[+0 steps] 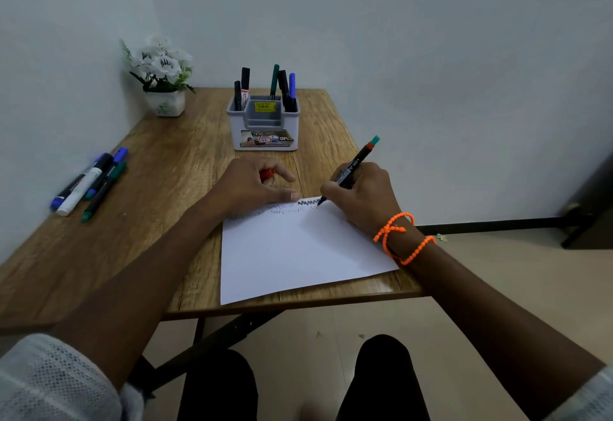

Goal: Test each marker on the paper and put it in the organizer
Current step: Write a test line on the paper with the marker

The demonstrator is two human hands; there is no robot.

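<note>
A white sheet of paper [298, 251] lies at the table's front edge, with zigzag test marks along its far edge. My right hand [363, 200] grips a black marker [356, 163] with a red and teal end, its tip touching the paper at a dark zigzag. My left hand [252, 186] rests on the paper's far left corner and holds a red cap [267, 175] in its curled fingers. The grey organizer [263, 128] stands behind the paper with several markers upright in it.
Several loose markers [89, 183] lie in a bunch on the left of the wooden table [159, 195]. A white pot of artificial flowers [162, 78] stands in the far left corner. Walls close the left and back sides.
</note>
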